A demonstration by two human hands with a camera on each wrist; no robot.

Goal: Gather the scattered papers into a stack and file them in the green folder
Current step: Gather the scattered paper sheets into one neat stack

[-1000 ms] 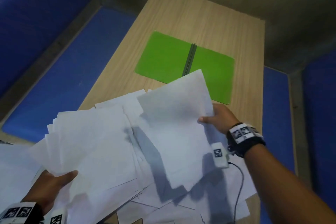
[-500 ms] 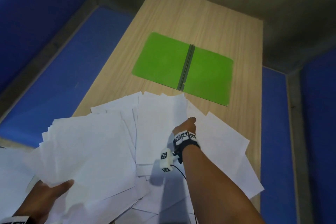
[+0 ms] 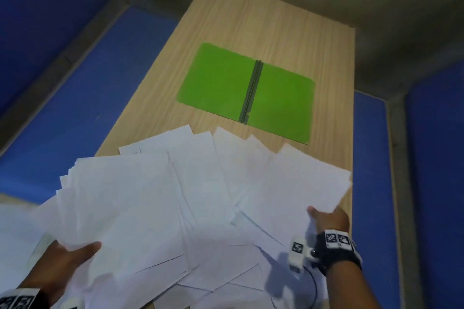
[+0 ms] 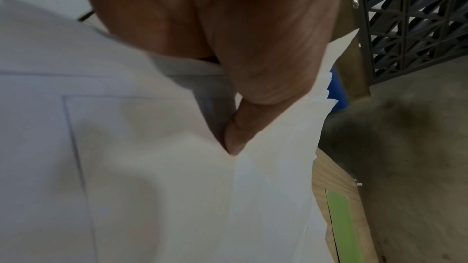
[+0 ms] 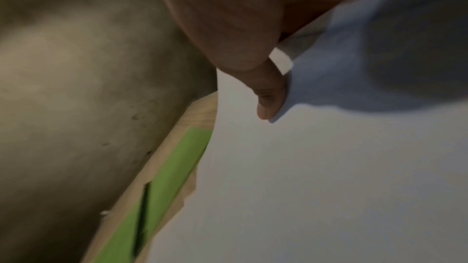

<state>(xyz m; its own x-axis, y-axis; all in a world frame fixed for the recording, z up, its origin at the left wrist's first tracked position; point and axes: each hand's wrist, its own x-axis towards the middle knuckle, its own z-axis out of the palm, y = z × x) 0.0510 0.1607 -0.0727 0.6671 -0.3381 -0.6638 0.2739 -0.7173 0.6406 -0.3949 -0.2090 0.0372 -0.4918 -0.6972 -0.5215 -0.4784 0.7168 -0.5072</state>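
Observation:
Several white papers (image 3: 200, 195) lie fanned over the near half of the wooden table (image 3: 251, 20). My left hand (image 3: 67, 258) grips a raised bundle of sheets (image 3: 120, 203) at the near left, thumb on top; the left wrist view shows that thumb (image 4: 235, 137) pressed on the sheets (image 4: 152, 187). My right hand (image 3: 329, 218) pinches the near edge of a single sheet (image 3: 298, 183) at the right, thumb on top and fingers hidden beneath. The right wrist view shows its thumb (image 5: 268, 99) on that sheet (image 5: 303, 167). The green folder (image 3: 246, 93) lies open and flat beyond the papers, with nothing in it.
Blue padded panels (image 3: 75, 108) flank the table on both sides, with a grey wall behind. The table's right edge (image 3: 351, 158) runs close to my right hand. A dark lattice crate (image 4: 415, 17) shows in the left wrist view.
My right hand laid its raised sheet on the pile, went to the middle, then swung to the right edge and took hold of another sheet. The left hand kept its bundle.

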